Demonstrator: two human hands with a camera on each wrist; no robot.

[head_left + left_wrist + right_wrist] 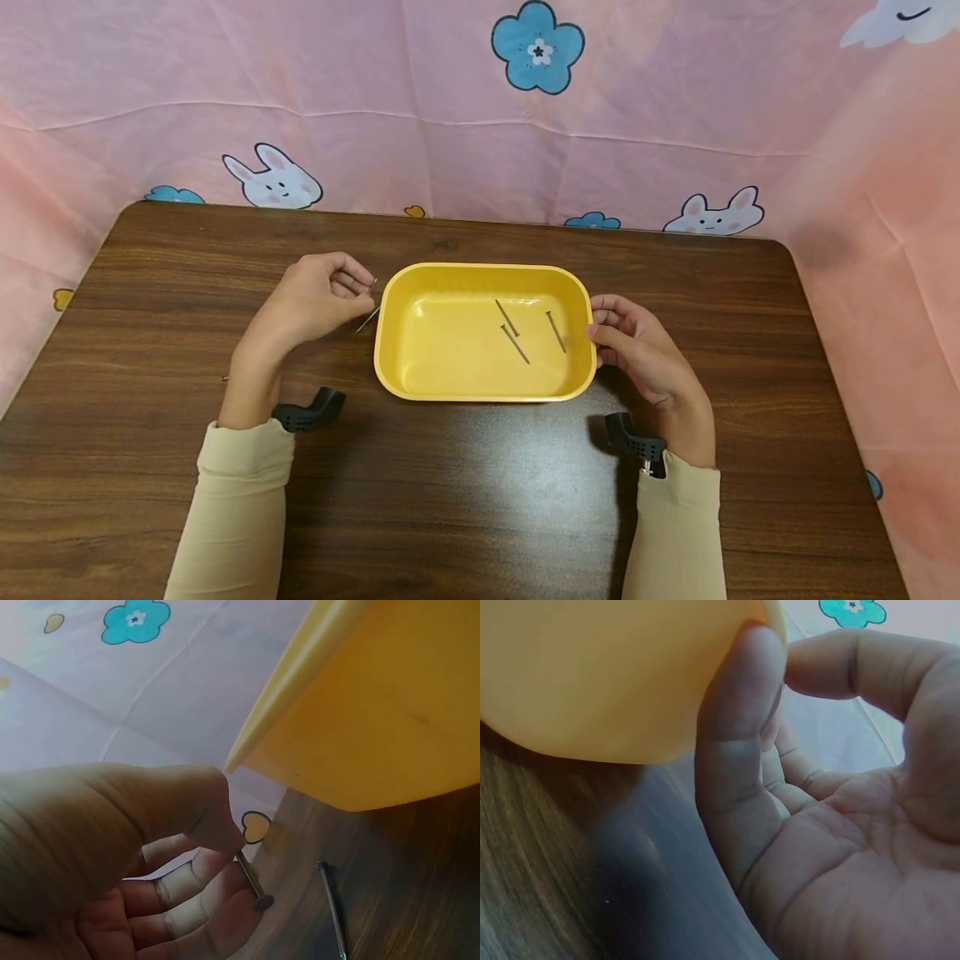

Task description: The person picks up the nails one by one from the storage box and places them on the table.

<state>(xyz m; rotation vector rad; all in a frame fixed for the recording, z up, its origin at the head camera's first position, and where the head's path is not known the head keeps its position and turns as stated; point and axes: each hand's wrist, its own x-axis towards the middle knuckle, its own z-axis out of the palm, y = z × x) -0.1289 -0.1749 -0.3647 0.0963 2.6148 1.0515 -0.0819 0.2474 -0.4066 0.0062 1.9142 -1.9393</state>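
Partway through, by the look of it. Three nails (516,332) already lying loose in the right half of the yellow tray (480,392), which sits near the middle of the table (480,500), somewhat closer to the far edge than to the near one. A fourth nail (252,879) pinched between thumb and fingers of the left hand (311,302), just off the tray's left rim and above the table surface, head end pointing down in the left wrist view. One more nail (332,909) flat on the table beside the tray's left wall, close under that hand, untouched.

Right hand (645,346) on the tray's right rim: index finger laid against the outer wall, thumb over the top edge, remaining fingers loosely curled, steadying the tray without lifting it, so far as can be judged.

Judged from this: three in, one in hand and not yet over the tray, one left lying on the table. A small dark speck near the table's left edge by the left sleeve, too small to identify. No other loose nails visible on the table's near or right portions.

Behind the table's far edge, pink cloth (450,125) with rabbits and blue flowers.
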